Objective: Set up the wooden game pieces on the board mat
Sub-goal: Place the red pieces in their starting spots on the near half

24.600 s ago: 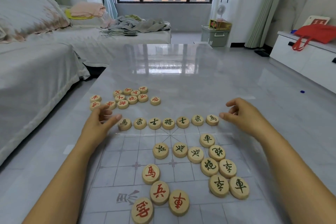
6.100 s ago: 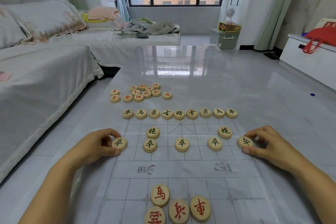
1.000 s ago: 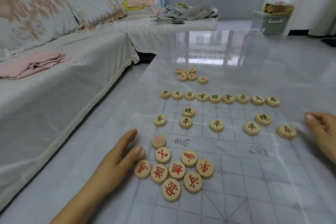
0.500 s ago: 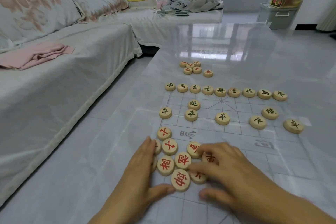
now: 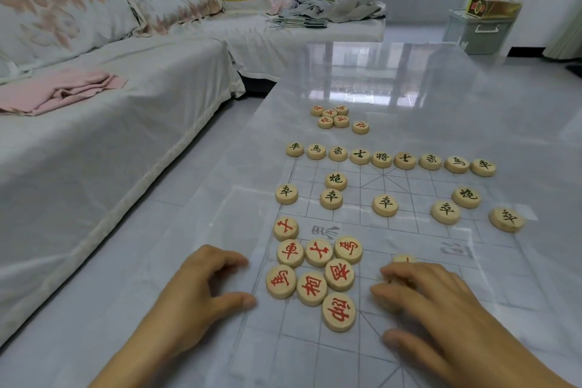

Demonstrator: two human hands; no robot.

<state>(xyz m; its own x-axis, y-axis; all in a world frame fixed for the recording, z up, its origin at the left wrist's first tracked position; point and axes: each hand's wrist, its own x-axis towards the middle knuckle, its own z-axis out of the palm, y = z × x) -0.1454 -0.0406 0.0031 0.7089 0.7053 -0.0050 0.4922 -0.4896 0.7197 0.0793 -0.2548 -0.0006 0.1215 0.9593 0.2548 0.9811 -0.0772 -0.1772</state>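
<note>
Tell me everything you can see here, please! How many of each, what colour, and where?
black-lettered pieces: sixteen, pale wood, set out on the far half of the mat
red-lettered pieces near the hands: eight in a bunch, pale wood; one more peeks out behind the right hand
far red-lettered pieces: six, pale wood, bunched on the table beyond the mat
board mat: one, clear with grey lines, on the table
table: one, shiny grey
sofa: one, white cover, on the left
pink cloth: one, on the sofa
storage box: one, grey-green, far right
left hand: one, left of the red bunch
right hand: one, right of the red bunch, fingers curled over pieces
</note>
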